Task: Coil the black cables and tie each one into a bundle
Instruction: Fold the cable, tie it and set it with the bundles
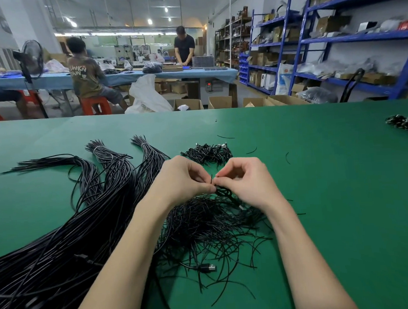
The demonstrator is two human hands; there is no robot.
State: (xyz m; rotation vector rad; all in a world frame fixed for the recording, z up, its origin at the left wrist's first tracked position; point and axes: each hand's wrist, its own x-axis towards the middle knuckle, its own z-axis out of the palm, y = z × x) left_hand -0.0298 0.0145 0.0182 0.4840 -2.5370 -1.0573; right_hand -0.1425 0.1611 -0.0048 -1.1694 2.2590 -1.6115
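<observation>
Head view, green table (330,170). Left hand (183,177) and right hand (245,178) close together, fingers curled, fingertips of both pinching a thin black twist tie (211,178) above a small coiled cable (224,192). Coil held between the hands, just over a loose heap of black ties (210,228). USB plug (206,268) lying at the near edge of that heap. Long uncoiled black cables (60,246) fanned out to the left, touching the table. Finished bundles (209,154) piled just beyond the hands; more bundles (406,123) far right.
</observation>
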